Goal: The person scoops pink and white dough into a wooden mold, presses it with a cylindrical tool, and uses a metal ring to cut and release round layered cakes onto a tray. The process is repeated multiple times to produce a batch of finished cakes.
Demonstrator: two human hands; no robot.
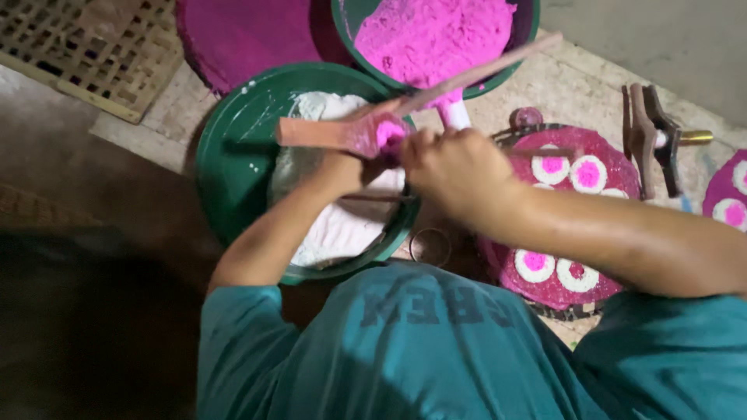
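Observation:
My left hand (342, 167) grips a flat wooden mould (327, 132) filled with pink powder at its round end, holding it over a green basin of white powder (233, 155). My right hand (455, 167) is closed on a thin wooden stick (482, 70) that lies across the mould's pink filling. A second green basin (525, 27) heaped with pink powder stands just beyond. To the right lies a round pink tray (537, 284) carrying several white-and-pink round cakes (589, 173).
A woven bamboo mat (101, 50) lies at top left. A magenta-stained round board (241, 35) sits behind the basins. Another wooden mould with a brass fitting (654, 136) rests at right, beside a second tray of cakes (731, 198). My teal shirt fills the bottom.

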